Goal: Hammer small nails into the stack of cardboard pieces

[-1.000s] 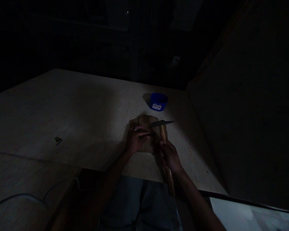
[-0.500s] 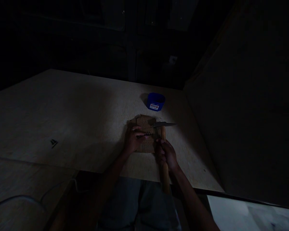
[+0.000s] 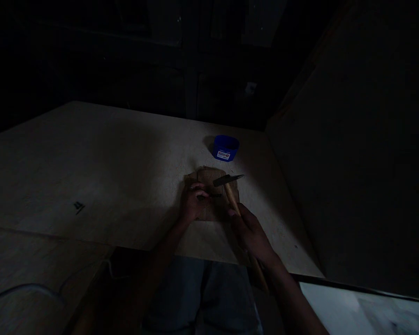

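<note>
My right hand [image 3: 248, 231] is wrapped round the wooden handle of a hammer [image 3: 232, 199]. The hammer's dark metal head is tilted, over the right part of a brown cardboard pad [image 3: 212, 175]. On the pad's left side rests my left hand [image 3: 194, 201], its fingers closed at one end of a small dark piece [image 3: 215, 195]. The dim light hides what kind of piece it is and exactly how the fingertips grip it.
A blue plastic cup [image 3: 226, 148] with a white label stands behind the pad on the pale table [image 3: 125, 158]. Several small dark pieces [image 3: 78, 207] lie at the left. A cable [image 3: 28, 286] runs at the lower left; a dark panel [image 3: 352, 177] rises on the right.
The hammer has swung so its head is further left, over the pad, and its handle end points lower right. My right hand has turned with it; my left hand stays nearly in place.
</note>
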The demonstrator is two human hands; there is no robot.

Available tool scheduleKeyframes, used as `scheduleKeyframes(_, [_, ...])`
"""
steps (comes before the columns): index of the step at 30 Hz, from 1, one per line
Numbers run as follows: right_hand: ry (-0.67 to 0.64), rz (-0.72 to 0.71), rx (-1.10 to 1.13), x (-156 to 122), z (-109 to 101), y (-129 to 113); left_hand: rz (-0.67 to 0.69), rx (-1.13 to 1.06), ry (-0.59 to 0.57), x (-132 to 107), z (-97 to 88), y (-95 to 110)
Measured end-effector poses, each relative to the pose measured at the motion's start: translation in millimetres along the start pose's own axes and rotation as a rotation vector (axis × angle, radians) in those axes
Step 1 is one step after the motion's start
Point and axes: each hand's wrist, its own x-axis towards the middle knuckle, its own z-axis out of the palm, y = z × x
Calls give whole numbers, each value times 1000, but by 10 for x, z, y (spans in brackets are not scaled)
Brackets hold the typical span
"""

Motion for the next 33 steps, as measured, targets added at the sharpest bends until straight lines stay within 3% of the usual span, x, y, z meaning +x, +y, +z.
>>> scheduleKeyframes(5, [-98, 21, -193, 68, 18, 24, -28, 47, -6, -5, 7, -6])
scheduleKeyframes(13, [-97, -32, -159, 9, -1, -70, 4, 36, 3, -15, 25, -76])
scheduleKeyframes(20, [-91, -6, -189, 67, 0, -58, -57, 41, 6, -1, 22, -44])
scheduleKeyframes(24, [-4, -19, -48, -1, -46, -124, -21, 0, 5, 10, 25, -52])
scheduleKeyframes(26, [25, 56, 110, 9, -44, -103, -18, -11, 6, 16, 28, -58])
scheduleKeyframes(29, [22, 188, 401, 117, -46, 26, -27, -38, 11, 23, 36, -67])
scheduleKeyframes(33, [35, 206, 646, 309, -130, 302, -27, -40, 23, 25, 42, -77])
